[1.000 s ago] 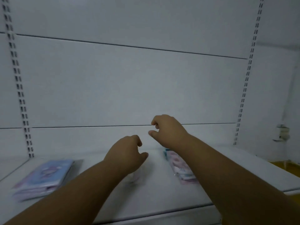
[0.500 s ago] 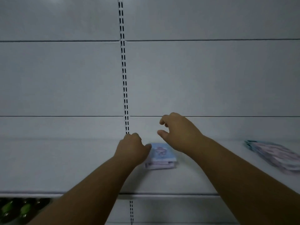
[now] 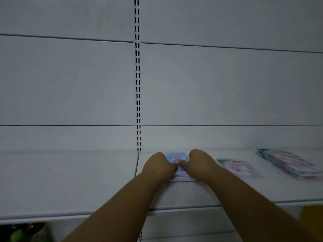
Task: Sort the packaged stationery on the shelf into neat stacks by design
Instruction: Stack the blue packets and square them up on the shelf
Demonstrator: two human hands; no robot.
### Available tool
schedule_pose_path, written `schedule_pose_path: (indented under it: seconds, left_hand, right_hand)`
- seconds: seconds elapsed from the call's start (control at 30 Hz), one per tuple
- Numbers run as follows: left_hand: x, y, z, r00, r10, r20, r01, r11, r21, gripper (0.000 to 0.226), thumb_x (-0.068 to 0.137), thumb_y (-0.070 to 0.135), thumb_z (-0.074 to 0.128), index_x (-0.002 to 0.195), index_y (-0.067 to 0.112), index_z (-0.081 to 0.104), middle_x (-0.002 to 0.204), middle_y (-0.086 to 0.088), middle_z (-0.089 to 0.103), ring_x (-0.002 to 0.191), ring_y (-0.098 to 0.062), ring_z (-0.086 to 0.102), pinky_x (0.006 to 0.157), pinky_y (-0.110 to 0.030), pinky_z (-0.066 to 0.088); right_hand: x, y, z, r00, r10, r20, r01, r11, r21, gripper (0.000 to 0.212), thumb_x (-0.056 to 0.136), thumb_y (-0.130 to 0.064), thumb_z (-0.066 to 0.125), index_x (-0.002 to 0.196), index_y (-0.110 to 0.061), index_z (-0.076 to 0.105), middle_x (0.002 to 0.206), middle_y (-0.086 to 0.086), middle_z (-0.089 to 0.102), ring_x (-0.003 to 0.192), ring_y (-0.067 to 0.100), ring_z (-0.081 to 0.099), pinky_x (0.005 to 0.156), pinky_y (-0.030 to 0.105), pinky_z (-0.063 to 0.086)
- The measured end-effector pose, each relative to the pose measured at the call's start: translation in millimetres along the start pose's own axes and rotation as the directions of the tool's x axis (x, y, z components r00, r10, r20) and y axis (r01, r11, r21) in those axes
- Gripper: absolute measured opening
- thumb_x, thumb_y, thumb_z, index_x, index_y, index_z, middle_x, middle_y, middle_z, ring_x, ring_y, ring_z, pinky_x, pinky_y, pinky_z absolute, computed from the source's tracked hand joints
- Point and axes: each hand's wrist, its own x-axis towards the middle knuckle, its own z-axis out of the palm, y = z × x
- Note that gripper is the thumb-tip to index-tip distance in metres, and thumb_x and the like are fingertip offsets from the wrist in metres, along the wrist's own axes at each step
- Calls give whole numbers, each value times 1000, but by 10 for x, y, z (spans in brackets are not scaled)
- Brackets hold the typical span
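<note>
A pale grey-white back wall (image 3: 218, 88) of horizontal panels filled most of the view, split by a slotted vertical upright (image 3: 137, 81). Below ran a white shelf (image 3: 70, 180). The light was dim and cool. Blurred green items (image 3: 16, 234) sat beneath, lower left.

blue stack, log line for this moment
both hands on blue stack | pink packet right, flat | mixed stack far right

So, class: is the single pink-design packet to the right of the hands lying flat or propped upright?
Lying flat. The pink packet shows its whole printed face upward on the shelf, apart from both hands and nothing leaning against it.
</note>
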Motion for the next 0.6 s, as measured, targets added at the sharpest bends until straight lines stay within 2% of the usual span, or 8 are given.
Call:
schedule_pose_path:
  seconds: [0.03,0.07,0.17,0.2,0.3,0.4,0.5,0.6]
  left_hand:
    - [-21,8,0,1000,11,-14,-11,999,-40,8,96,18,53,100,15,59,123,-20,64,103,-27,62,73,-27,42]
    - [-32,-5,3,999,17,-39,-20,996,-90,18,94,15,55,111,11,61,124,-18,65,100,-25,63,75,-27,45]
    - [60,-91,36,996,-54,-73,24,932,-362,25,78,6,65,103,7,63,104,-11,73,77,-15,69,61,-26,57]
    - [88,-91,47,994,-88,-68,52,910,-412,27,73,6,66,101,7,66,100,-11,74,77,-19,71,62,-29,59]
    - [129,-45,46,991,-132,-21,119,944,-307,26,77,12,66,102,4,70,100,-14,73,89,-28,71,70,-32,58]
    - [150,-31,37,994,-102,25,104,984,-143,16,87,14,61,98,5,68,99,-17,68,90,-27,66,61,-25,46]
    - [185,-44,56,995,-100,23,102,975,-196,21,85,9,61,102,0,70,102,-19,71,96,-30,69,60,-24,45]
    - [195,-70,20,992,-124,18,123,933,-338,28,81,3,66,109,0,71,101,-13,74,86,-24,71,63,-23,54]
  right_hand:
    - [-4,12,6,1000,15,-18,-14,997,70,34,88,-43,60,92,-9,59,102,14,62,103,29,60,72,25,33]
    - [-1,33,21,999,35,-33,-28,984,177,28,86,-39,65,86,-12,58,95,11,62,98,28,63,70,26,38]
    - [-58,15,31,997,72,-13,-51,818,573,19,80,-22,74,94,-10,69,92,9,72,83,23,71,74,35,59]
    - [-73,-12,34,998,63,-1,-50,800,598,22,81,-18,73,100,-8,71,94,10,73,84,23,72,77,35,59]
    - [-74,-73,47,998,48,36,-59,913,404,29,84,-26,69,107,-7,69,103,12,71,95,27,68,76,31,52]
    - [20,-19,46,991,105,85,-130,915,381,35,82,-32,70,106,-6,66,97,12,68,84,23,66,62,24,44]
    - [95,12,57,982,150,116,-188,832,522,31,79,-22,74,102,-3,65,87,10,62,61,12,56,45,19,36]
    - [143,31,123,973,182,144,-230,692,685,31,69,-10,80,95,2,70,88,16,70,66,22,66,53,25,50]
